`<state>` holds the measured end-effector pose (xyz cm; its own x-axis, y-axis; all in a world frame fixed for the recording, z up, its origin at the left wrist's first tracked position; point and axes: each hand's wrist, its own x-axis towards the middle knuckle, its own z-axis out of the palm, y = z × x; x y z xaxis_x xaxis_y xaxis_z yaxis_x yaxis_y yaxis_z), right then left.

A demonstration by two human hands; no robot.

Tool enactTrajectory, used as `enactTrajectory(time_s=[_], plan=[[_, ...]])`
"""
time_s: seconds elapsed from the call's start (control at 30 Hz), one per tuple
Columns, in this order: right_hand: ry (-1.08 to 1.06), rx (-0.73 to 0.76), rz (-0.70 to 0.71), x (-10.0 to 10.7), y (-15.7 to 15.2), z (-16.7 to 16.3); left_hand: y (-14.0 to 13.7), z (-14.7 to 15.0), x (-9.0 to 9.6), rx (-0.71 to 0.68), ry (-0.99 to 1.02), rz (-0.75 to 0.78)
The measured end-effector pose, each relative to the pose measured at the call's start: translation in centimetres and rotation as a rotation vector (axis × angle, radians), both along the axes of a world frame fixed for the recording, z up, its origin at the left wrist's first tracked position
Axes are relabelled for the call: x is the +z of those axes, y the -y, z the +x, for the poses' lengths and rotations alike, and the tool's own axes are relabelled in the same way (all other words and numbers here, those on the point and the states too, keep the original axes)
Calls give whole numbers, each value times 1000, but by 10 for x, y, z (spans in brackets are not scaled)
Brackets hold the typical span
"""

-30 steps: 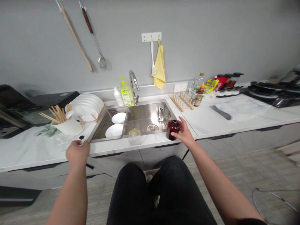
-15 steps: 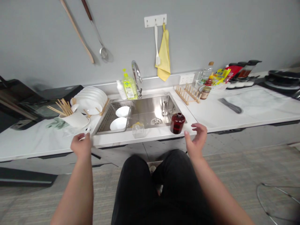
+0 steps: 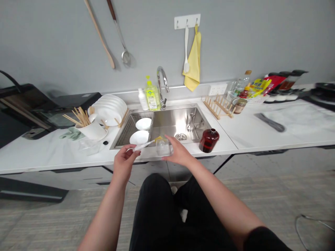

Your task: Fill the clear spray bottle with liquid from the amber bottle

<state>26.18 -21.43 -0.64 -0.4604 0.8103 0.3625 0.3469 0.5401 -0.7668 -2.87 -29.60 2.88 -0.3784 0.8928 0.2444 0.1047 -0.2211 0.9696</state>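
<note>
A slim white stick-like tool (image 3: 141, 145) is pinched in my left hand (image 3: 125, 159), its thin end reaching right toward a clear plastic box (image 3: 162, 148). The tool's exact kind is too blurred to tell. The box stands on the counter at the sink's front edge. My right hand (image 3: 179, 150) curves around the right side of the box, thumb and fingers apart; whether it touches the box is unclear. Right of that hand stands a dark red glass bottle (image 3: 209, 141). Behind the box, a yellow piece (image 3: 158, 138) shows at the sink edge.
The sink (image 3: 171, 122) has a wire rack with two white bowls (image 3: 140, 137). To its left are stacked white plates (image 3: 112, 108), a white chopstick holder (image 3: 91, 130) and a small black piece (image 3: 105, 143). A wooden rack (image 3: 218, 107) stands right.
My left hand has moved right, bringing the white tool from beside the chopstick holder to near the clear box. My right hand has moved left from beside the red bottle to the box.
</note>
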Motion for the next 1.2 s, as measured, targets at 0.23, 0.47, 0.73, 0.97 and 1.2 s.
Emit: enactTrajectory(time_s=[0.23, 0.47, 0.73, 0.97, 1.2], plan=[[1, -72, -78, -9, -10, -11, -28, -4, 44, -197, -389, -5], [3, -64, -73, -10, -11, -8, -55, 17, 83, -305, -824, 14], [3, -50, -69, -8, -12, -7, -85, 70, 112, -549, -1426, -140], [15, -43, -78, -9, -14, -6, -89, 76, 100, -784, -1423, -2], [21, -52, -69, -11, -14, -6, -83, 81, 104, -567, -1600, -124]])
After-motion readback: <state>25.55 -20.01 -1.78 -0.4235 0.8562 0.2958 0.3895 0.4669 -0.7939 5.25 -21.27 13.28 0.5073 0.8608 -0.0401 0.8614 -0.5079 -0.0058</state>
